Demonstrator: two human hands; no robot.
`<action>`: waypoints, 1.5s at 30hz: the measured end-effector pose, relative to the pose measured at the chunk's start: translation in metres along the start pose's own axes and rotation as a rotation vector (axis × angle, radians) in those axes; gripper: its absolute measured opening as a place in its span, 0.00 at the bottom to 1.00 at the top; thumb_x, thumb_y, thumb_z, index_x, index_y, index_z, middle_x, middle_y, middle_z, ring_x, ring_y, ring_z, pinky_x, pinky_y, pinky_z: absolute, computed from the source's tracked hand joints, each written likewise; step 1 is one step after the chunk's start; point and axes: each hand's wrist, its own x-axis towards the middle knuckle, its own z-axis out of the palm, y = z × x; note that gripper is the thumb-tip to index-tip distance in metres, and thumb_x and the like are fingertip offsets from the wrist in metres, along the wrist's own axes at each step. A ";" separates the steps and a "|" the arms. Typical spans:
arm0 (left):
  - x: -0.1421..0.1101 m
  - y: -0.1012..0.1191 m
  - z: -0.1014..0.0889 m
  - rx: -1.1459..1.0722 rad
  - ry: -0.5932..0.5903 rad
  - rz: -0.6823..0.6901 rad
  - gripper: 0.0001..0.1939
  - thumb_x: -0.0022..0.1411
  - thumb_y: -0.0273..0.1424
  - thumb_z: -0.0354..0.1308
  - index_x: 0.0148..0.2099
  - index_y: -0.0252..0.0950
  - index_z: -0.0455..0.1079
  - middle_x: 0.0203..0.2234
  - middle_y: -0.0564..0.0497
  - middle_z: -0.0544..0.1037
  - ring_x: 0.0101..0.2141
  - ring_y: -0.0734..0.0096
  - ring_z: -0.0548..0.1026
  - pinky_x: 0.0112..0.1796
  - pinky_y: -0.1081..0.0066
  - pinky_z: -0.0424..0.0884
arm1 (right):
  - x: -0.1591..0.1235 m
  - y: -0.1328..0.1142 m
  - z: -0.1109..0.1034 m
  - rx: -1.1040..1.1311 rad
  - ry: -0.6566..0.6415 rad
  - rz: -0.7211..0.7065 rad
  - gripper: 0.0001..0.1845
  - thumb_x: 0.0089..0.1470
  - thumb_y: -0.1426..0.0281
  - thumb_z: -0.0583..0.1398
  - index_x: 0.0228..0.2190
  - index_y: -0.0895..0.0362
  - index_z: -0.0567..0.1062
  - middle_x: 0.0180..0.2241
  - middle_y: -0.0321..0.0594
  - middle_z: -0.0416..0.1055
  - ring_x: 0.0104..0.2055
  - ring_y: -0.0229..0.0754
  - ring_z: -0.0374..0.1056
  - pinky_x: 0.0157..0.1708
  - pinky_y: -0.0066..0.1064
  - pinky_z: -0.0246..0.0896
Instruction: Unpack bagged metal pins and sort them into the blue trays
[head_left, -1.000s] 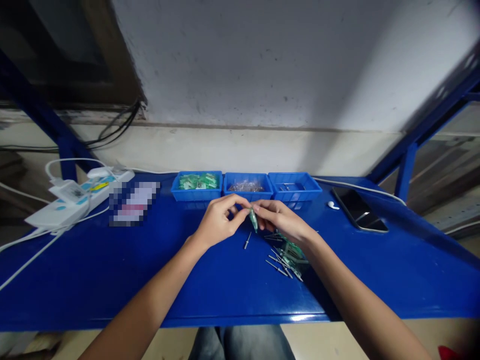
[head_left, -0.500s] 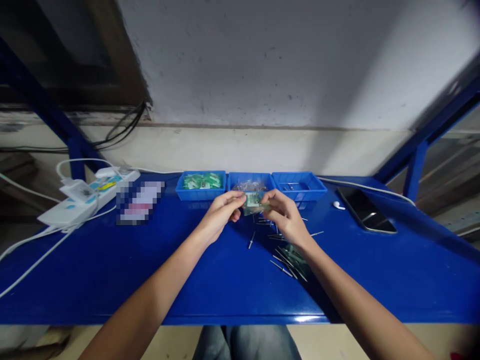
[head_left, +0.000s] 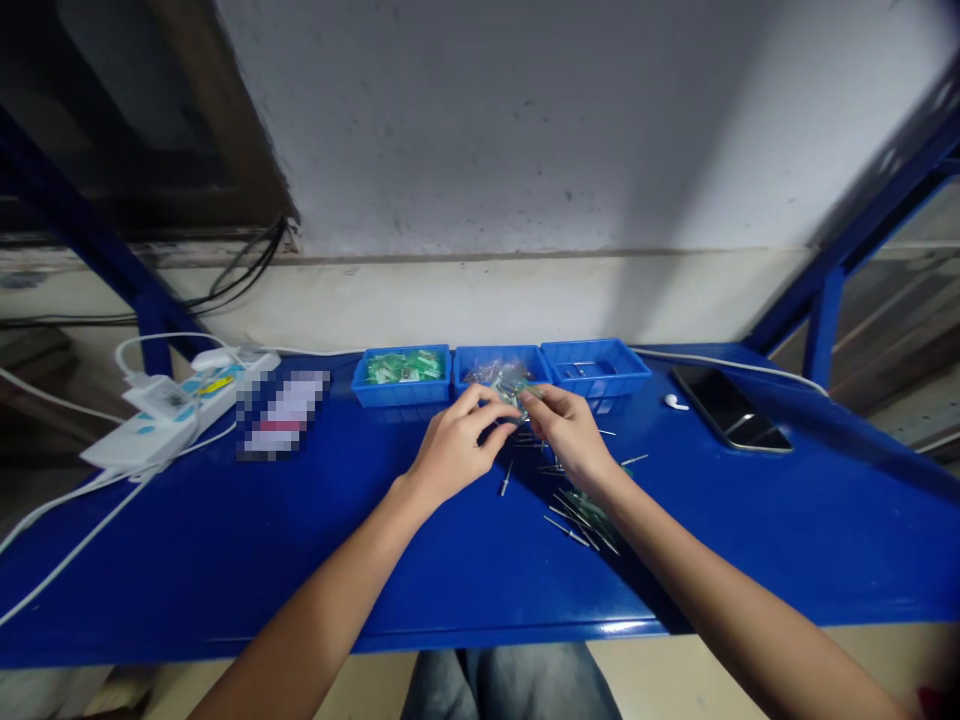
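Between my hands is a small clear plastic bag with a greenish tint [head_left: 511, 384], in front of the middle blue bin. My right hand [head_left: 568, 425] pinches its right side between thumb and fingers. My left hand [head_left: 463, 440] curls at the bag's lower left, thumb and fingertips close together; the exact contact is partly hidden. Below the hands a single blind rivet [head_left: 507, 479] lies on the blue table [head_left: 420, 570]. Several more blind rivets [head_left: 568, 530] are scattered by my right wrist, beside greenish plastic bags [head_left: 592, 512] partly covered by the forearm.
A left blue bin [head_left: 403, 398] holds green bags. The middle blue bin [head_left: 465, 352] contains clear packets; the right blue bin [head_left: 596, 385] has a few rivets. A phone [head_left: 731, 410] and white earbud [head_left: 675, 402] lie right. A power strip [head_left: 142, 440] with cables stands left.
The bag was narrow and edge-on, then spread flat between both hands, and is now tilted up toward the middle bin. My left fingers have shifted to its lower side.
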 end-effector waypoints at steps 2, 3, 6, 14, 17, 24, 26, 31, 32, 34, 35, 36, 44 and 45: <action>0.001 -0.003 0.000 -0.097 0.001 -0.133 0.09 0.61 0.37 0.54 0.40 0.38 0.71 0.36 0.50 0.69 0.27 0.76 0.66 0.30 0.72 0.65 | -0.003 -0.001 0.001 -0.114 0.058 -0.109 0.14 0.51 0.60 0.57 0.31 0.58 0.74 0.19 0.33 0.65 0.20 0.34 0.57 0.21 0.27 0.51; 0.002 -0.005 0.000 -0.182 0.014 -0.219 0.12 0.61 0.39 0.52 0.38 0.37 0.71 0.33 0.50 0.69 0.25 0.77 0.65 0.28 0.73 0.64 | -0.005 -0.002 0.001 -0.179 0.075 -0.175 0.13 0.52 0.63 0.57 0.34 0.58 0.74 0.21 0.35 0.68 0.22 0.35 0.60 0.22 0.27 0.54; 0.005 -0.012 0.000 -0.509 0.068 -0.476 0.21 0.64 0.45 0.44 0.32 0.35 0.68 0.22 0.54 0.65 0.20 0.77 0.62 0.22 0.76 0.59 | -0.012 -0.005 0.004 -0.323 0.083 -0.380 0.13 0.51 0.72 0.55 0.38 0.56 0.76 0.30 0.38 0.73 0.29 0.38 0.67 0.30 0.29 0.61; 0.006 -0.005 -0.003 -0.218 0.264 -0.196 0.06 0.60 0.33 0.55 0.39 0.38 0.71 0.29 0.53 0.70 0.22 0.80 0.63 0.24 0.76 0.61 | -0.010 -0.006 0.006 -0.217 0.034 -0.284 0.10 0.51 0.68 0.55 0.33 0.56 0.76 0.42 0.41 0.67 0.41 0.41 0.65 0.37 0.31 0.62; 0.002 -0.001 0.001 -0.032 0.182 -0.011 0.09 0.60 0.28 0.54 0.43 0.39 0.71 0.38 0.49 0.71 0.35 0.72 0.70 0.31 0.73 0.66 | -0.005 -0.006 0.003 -0.144 0.047 -0.113 0.20 0.56 0.56 0.52 0.24 0.58 0.73 0.30 0.39 0.66 0.32 0.39 0.63 0.31 0.30 0.59; 0.005 -0.003 0.005 -0.279 0.082 -0.293 0.14 0.60 0.38 0.54 0.46 0.38 0.69 0.43 0.45 0.71 0.41 0.66 0.70 0.34 0.70 0.68 | -0.006 -0.008 -0.002 -0.293 0.042 -0.195 0.17 0.57 0.60 0.52 0.40 0.56 0.74 0.25 0.37 0.68 0.25 0.38 0.60 0.27 0.30 0.56; 0.008 -0.006 0.000 -0.468 0.121 -0.499 0.17 0.63 0.43 0.48 0.44 0.37 0.69 0.39 0.46 0.73 0.35 0.69 0.71 0.30 0.72 0.67 | -0.009 -0.007 0.000 -0.415 0.009 -0.313 0.18 0.58 0.64 0.52 0.46 0.54 0.73 0.30 0.40 0.70 0.29 0.40 0.63 0.31 0.31 0.59; 0.010 -0.007 -0.012 -0.701 0.150 -0.635 0.10 0.54 0.34 0.60 0.38 0.35 0.70 0.30 0.50 0.75 0.32 0.72 0.72 0.31 0.75 0.66 | -0.018 -0.005 0.008 -0.566 -0.133 -0.525 0.20 0.57 0.70 0.52 0.51 0.52 0.69 0.37 0.43 0.68 0.37 0.42 0.65 0.39 0.33 0.62; 0.012 -0.008 -0.015 -0.686 0.187 -0.623 0.09 0.51 0.32 0.61 0.36 0.34 0.70 0.28 0.51 0.74 0.31 0.73 0.72 0.32 0.75 0.66 | -0.018 -0.006 0.008 -0.570 -0.153 -0.550 0.20 0.57 0.71 0.52 0.52 0.52 0.69 0.39 0.44 0.68 0.40 0.42 0.65 0.41 0.33 0.61; 0.018 -0.012 -0.023 -0.614 0.282 -0.605 0.08 0.49 0.29 0.62 0.35 0.34 0.70 0.25 0.52 0.74 0.29 0.74 0.72 0.31 0.75 0.66 | -0.015 -0.011 0.005 -0.585 -0.173 -0.575 0.21 0.57 0.71 0.52 0.52 0.52 0.68 0.44 0.44 0.67 0.45 0.43 0.64 0.45 0.34 0.61; 0.023 -0.017 -0.029 -0.563 0.333 -0.605 0.08 0.49 0.28 0.62 0.34 0.33 0.71 0.25 0.52 0.73 0.28 0.74 0.71 0.29 0.75 0.65 | -0.013 -0.014 0.001 -0.597 -0.174 -0.574 0.21 0.57 0.70 0.52 0.53 0.53 0.67 0.44 0.44 0.68 0.46 0.43 0.64 0.46 0.35 0.60; 0.030 -0.024 -0.035 -0.509 0.392 -0.615 0.08 0.48 0.28 0.62 0.34 0.33 0.71 0.24 0.52 0.73 0.26 0.74 0.71 0.28 0.75 0.65 | -0.011 -0.017 -0.004 -0.612 -0.168 -0.559 0.21 0.57 0.69 0.52 0.52 0.53 0.67 0.44 0.44 0.68 0.46 0.44 0.65 0.47 0.36 0.60; 0.065 -0.092 -0.072 0.190 0.235 -0.612 0.16 0.46 0.31 0.63 0.40 0.35 0.70 0.31 0.43 0.75 0.38 0.55 0.73 0.40 0.59 0.67 | -0.038 -0.006 -0.080 -0.987 -0.064 -0.258 0.19 0.56 0.59 0.54 0.46 0.53 0.71 0.39 0.44 0.72 0.42 0.50 0.66 0.42 0.44 0.61; 0.061 -0.094 -0.071 0.330 0.153 -0.562 0.16 0.47 0.33 0.63 0.40 0.35 0.71 0.37 0.40 0.74 0.43 0.49 0.70 0.44 0.55 0.65 | -0.047 0.000 -0.088 -1.057 -0.086 -0.240 0.22 0.54 0.58 0.55 0.49 0.53 0.70 0.39 0.45 0.72 0.42 0.52 0.65 0.40 0.45 0.61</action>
